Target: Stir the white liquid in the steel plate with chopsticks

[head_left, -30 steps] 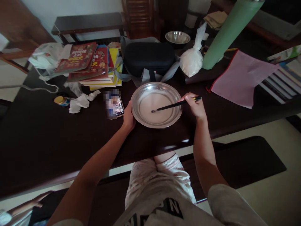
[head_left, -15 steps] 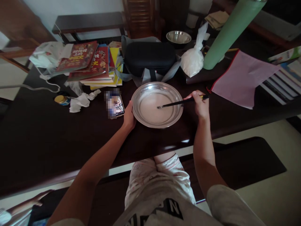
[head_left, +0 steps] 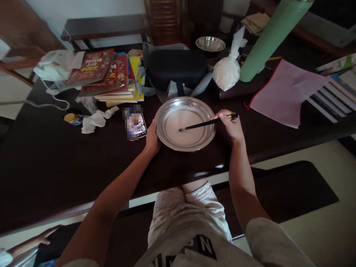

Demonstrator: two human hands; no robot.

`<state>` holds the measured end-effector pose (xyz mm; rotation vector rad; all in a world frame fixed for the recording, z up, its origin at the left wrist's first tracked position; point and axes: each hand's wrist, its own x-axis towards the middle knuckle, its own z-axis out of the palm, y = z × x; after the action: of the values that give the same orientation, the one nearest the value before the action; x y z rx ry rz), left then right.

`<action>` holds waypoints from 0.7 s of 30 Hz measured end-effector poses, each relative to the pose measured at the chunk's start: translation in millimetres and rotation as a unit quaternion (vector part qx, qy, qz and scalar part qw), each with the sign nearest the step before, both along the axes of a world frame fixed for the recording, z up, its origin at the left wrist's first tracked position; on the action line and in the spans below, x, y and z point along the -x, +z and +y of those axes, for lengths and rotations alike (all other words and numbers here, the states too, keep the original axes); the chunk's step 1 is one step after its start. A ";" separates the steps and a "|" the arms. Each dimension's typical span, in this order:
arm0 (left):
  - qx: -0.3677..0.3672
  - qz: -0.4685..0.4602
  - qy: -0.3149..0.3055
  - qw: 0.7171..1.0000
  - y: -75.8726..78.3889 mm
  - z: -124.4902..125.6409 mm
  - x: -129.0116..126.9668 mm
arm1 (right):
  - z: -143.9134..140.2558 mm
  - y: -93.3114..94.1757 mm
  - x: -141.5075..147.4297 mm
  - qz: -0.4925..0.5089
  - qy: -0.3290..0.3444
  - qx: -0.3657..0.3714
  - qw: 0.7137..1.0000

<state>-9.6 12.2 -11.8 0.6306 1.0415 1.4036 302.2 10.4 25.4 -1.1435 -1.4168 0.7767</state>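
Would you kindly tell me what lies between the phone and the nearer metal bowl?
In the head view, the left hand lies between the phone and the nearer metal bowl, holding the bowl's side.

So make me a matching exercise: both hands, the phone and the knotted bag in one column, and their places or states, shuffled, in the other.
Column one
1. Left hand
2. Right hand
3. Phone
4. Knotted bag

Column two
A. Lying with its screen lit
B. Between the black case and the green bottle
C. Gripping a slim black tool
D. Holding the side of the nearer metal bowl

Right pairs: 1-D, 2-C, 3-A, 4-B
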 end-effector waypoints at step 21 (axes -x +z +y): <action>0.011 0.000 0.009 1.000 -0.6 0.1 0.6 | 0.8 0.1 1.7 0.013 -0.008 -0.005 1.000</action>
<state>-10.2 12.4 -12.3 0.6061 1.0645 1.4060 300.5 11.2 25.5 -1.1317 -1.3872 0.7702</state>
